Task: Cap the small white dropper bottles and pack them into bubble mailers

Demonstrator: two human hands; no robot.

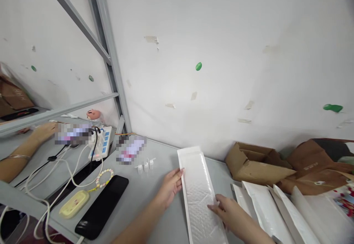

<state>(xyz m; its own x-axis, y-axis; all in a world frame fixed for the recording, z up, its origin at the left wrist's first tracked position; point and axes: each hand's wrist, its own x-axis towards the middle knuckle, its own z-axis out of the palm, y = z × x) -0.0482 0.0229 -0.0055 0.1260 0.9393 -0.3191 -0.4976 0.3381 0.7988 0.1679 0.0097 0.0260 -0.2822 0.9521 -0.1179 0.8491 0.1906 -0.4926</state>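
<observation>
A long white bubble mailer [197, 188] lies in front of me with its far end toward the wall. My left hand [170, 188] pinches its left edge, thumb on top. On the opposite edge, lower down, my right hand [226, 210] grips the mailer between thumb and fingers. Close by on the right stand several other white mailers [262, 203], leaning against each other. Small white plastic caps [146, 166] sit on the grey table [143, 203] beyond my left hand. The mailer's near end runs out of view.
At the left are a black power bank [102, 207], a yellow case [74, 204] with a bead loop, white cables and a power strip [103, 142]. A co-worker's arm [24, 150] shows behind the metal frame [110, 52]. Cardboard boxes [257, 163] and brown bags stand right.
</observation>
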